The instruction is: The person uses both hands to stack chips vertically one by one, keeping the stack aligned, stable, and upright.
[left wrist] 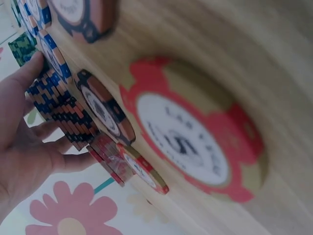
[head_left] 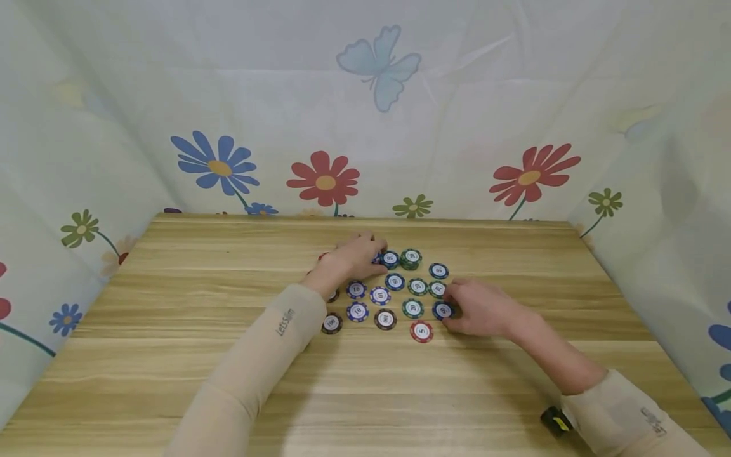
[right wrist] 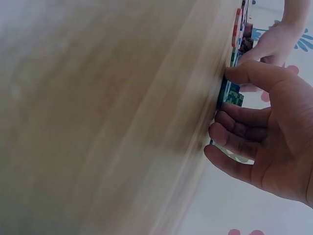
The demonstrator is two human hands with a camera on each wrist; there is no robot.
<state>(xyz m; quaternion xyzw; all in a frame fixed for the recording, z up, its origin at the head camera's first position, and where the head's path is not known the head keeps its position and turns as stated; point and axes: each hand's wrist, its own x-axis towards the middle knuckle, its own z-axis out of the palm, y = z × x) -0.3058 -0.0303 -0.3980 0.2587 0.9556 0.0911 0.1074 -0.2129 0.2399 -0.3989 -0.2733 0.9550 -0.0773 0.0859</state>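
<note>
My left hand [head_left: 355,254] reaches over to the back row of stacked poker chips. Its thumb lies at the near side of the dark blue chip stack [head_left: 390,259], with the other fingers curled behind the row. In the left wrist view, stacks of brown-black chips [left wrist: 73,122] and red chips [left wrist: 105,155] stand along those fingers. A green chip stack [head_left: 411,256] sits just right of the blue one. My right hand [head_left: 482,308] pinches a dark blue chip [head_left: 442,310] at the right edge of the spread, thumb on the near side and fingers on the far side.
Loose chips lie flat in front of the stacks, including a red 5 chip [head_left: 422,331], a brown 100 chip [head_left: 385,319] and a blue 10 chip [head_left: 357,311]. A small black object with a yellow mark [head_left: 555,421] lies by the right sleeve. A flowered curtain [head_left: 457,127] hangs behind the wooden table [head_left: 400,393].
</note>
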